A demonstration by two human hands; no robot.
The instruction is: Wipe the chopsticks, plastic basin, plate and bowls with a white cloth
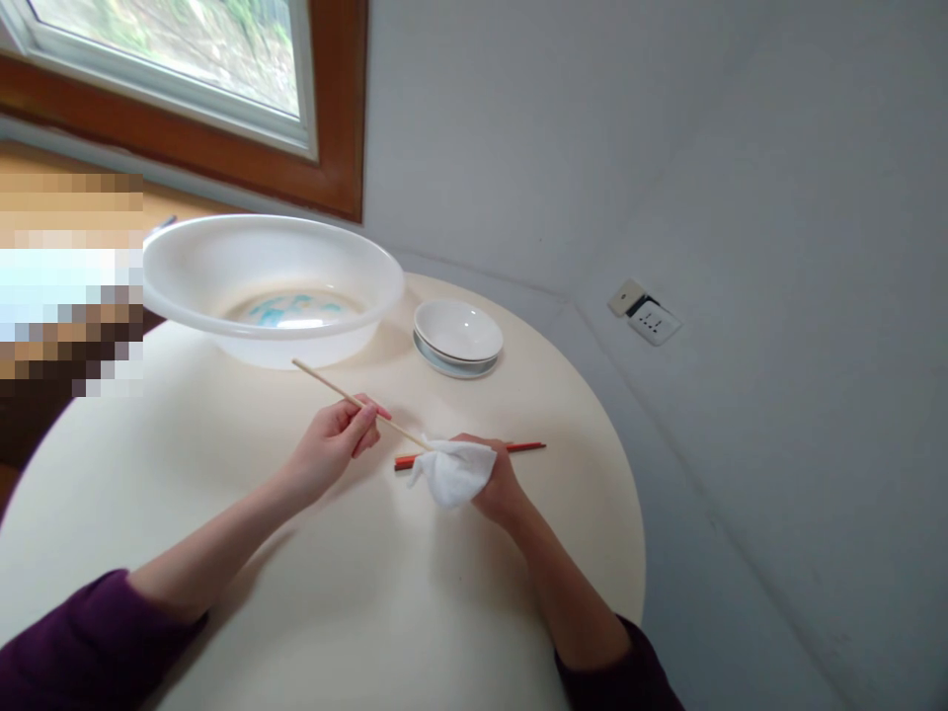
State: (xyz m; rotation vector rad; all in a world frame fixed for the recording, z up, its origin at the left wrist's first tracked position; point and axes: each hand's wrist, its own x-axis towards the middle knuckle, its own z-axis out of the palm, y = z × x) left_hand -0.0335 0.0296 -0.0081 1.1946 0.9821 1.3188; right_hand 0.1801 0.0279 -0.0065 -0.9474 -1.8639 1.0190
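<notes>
A pale wooden chopstick (330,383) slants between my hands above the table. My left hand (342,434) pinches it near the middle, fingers closed. Its lower right end runs into a white cloth (453,474). Behind that cloth, my right hand (500,484) is closed around it and the chopstick's end; the cloth hides most of the fingers. Red-orange chopsticks (527,447) lie on the table beyond the cloth and my right hand, partly covered by them; their exact number is hidden.
On the round cream table (355,612), a large white plastic basin (274,346) with a blue pattern at its bottom stands back left. Right of it are stacked white dishes (459,331). A wall with a socket (655,321) borders the right side; a window (170,59) is upper left.
</notes>
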